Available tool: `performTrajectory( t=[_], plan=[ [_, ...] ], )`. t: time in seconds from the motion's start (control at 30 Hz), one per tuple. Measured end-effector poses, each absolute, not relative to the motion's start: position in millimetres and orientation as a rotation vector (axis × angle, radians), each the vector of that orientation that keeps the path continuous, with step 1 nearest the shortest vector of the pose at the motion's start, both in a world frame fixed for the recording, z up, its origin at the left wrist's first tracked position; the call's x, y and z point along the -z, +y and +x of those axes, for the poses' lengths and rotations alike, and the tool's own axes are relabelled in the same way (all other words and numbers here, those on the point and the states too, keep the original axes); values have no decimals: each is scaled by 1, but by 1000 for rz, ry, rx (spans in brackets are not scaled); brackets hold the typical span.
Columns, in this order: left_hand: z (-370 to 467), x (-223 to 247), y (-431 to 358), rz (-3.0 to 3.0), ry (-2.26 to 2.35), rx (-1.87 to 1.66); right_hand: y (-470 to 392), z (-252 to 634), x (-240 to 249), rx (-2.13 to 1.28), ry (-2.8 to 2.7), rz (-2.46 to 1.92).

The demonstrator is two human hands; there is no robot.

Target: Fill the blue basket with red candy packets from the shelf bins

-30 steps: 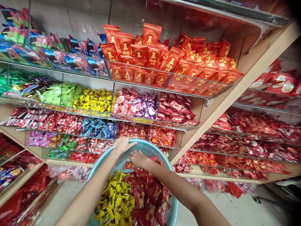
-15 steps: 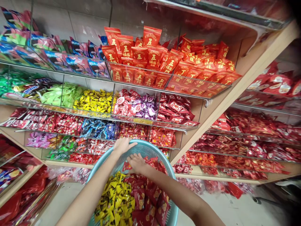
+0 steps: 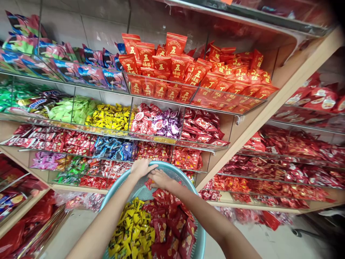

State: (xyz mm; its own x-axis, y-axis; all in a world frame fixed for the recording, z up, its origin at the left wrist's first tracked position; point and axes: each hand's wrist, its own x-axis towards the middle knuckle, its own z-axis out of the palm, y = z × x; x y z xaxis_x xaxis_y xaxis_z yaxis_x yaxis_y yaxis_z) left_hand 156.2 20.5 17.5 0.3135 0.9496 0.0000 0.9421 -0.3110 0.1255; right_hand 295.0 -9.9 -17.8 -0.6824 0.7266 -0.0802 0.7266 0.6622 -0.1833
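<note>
- Yellow candies point(image 3: 130, 230) lie at the near left inside your basket point(image 3: 198, 223).
- Your left hand point(image 3: 140, 168) is curled over the basket's far rim, gripping it.
- Your right hand point(image 3: 161, 179) reaches inside, by a small red packet point(image 3: 148, 184); you can't tell if it's grasped.
- Dark red packets point(image 3: 175, 223) fill the right.

Basket point(image 3: 198, 230), lower center: teal plastic, perforated, slight sheen. Yellow wrappers point(image 3: 132, 230) and dark red packets point(image 3: 176, 221) inside: glossy, crinkled film. Shelf fronts point(image 3: 161, 138), mid-frame: clear, shiny, smooth, look like plastic or glass. Shelf frame point(image 3: 250, 133), right: pale wood look, smooth, fairly matt. Floor point(image 3: 242, 237), lower right: smooth, faint shine.
</note>
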Motion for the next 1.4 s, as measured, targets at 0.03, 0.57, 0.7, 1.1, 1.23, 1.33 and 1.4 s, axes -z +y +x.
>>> performTrajectory(
  t=[0.03, 0.57, 0.7, 1.1, 1.23, 1.33, 1.4],
  plan=[
    [156, -17, 21, 2465, 1776, -113, -8, 297, 18, 346, 2879, 1237],
    [157, -17, 20, 2497, 1765, -138, -15, 321, 13, -42, 2871, 1238],
    [157, -18, 20, 2471, 1780, -119, -15, 327, 18, -119, 2941, 1143],
    [156, -16, 21, 2513, 1765, -126, -15, 308, 36, 463, 2790, 1869],
    [156, -16, 21, 2511, 1757, -124, -17, 305, 44, 267, 2682, 1894],
    [156, -16, 22, 2502, 1759, -126, -20, 302, 37, 165, 2639, 1880],
    [156, -16, 22, 2492, 1767, -121, -22, 297, 30, 90, 2683, 1815]
  ],
)
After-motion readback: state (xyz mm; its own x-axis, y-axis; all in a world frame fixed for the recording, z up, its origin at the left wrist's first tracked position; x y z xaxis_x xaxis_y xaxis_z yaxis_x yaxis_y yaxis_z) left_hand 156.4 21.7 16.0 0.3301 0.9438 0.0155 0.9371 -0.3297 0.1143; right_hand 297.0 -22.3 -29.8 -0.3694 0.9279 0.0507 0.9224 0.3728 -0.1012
